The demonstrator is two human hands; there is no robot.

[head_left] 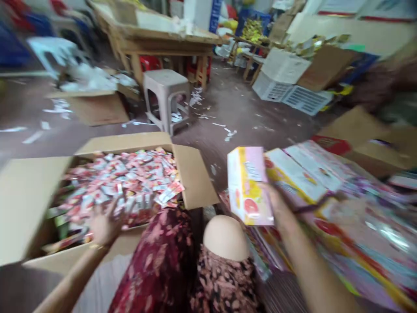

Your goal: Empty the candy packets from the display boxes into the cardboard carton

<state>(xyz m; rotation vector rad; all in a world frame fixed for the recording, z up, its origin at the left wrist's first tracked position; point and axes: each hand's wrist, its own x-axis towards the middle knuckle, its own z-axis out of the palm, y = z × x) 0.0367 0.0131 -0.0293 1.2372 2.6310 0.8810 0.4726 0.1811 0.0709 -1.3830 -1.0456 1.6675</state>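
Observation:
My left hand (106, 222) is over the near side of an open cardboard box (195, 176), its fingers spread on or just above a heap of small pink-and-white sachets (120, 178). Whether it touches them is blurred. My right hand (271, 195) grips a small white, pink and yellow carton (249, 187) with a citrus slice printed on it. The carton is held upright, to the right of my knees, its far side hidden. Beside that hand lie more printed cartons (296, 169) of similar colours.
A grey plastic stool (166, 82) stands beyond the box, before a wooden table (163, 39). Another cardboard box (97, 108) holds clear plastic. White crates (283, 69) are stacked at the back right; an open carton (381, 134) is on the right. Paper scraps litter the floor.

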